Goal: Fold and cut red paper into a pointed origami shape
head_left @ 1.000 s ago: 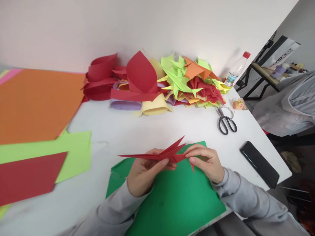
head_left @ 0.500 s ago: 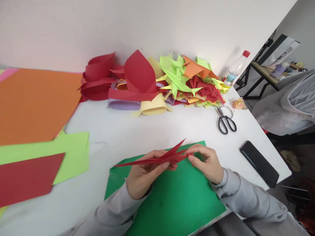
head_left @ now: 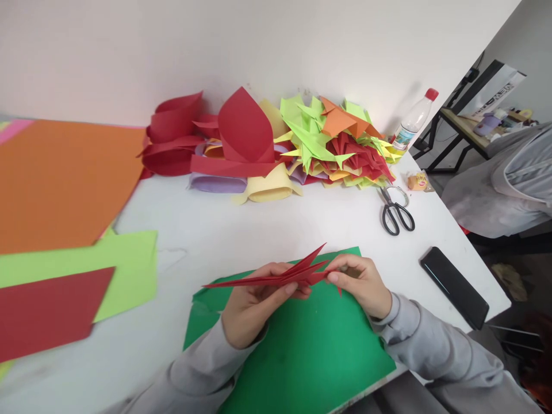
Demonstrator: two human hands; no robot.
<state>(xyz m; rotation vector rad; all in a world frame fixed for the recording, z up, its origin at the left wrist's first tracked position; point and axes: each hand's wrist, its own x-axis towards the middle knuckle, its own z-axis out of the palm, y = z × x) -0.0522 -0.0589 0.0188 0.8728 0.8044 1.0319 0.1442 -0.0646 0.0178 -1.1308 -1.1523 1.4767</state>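
A long, pointed red folded paper piece [head_left: 276, 276] is held just above a green sheet [head_left: 297, 345] lying on the white table [head_left: 224, 230]. My left hand [head_left: 250, 307] grips its middle from below, thumb on top. My right hand [head_left: 364, 284] pinches its right end between thumb and fingers. One thin point of the red paper sticks out far to the left, and shorter flaps angle up to the right.
Behind lies a heap of folded red, yellow, lime and orange paper shapes [head_left: 276, 144]. Orange [head_left: 60, 178], lime [head_left: 125, 264] and red sheets [head_left: 43, 310] lie at left. Black scissors [head_left: 394, 210], a black phone [head_left: 455, 287], a plastic bottle [head_left: 411, 123] and a small wrapped snack [head_left: 417, 182] are at right.
The red piece has tilted slightly and my right fingers have shifted along its right end. My hands stay over the green sheet.
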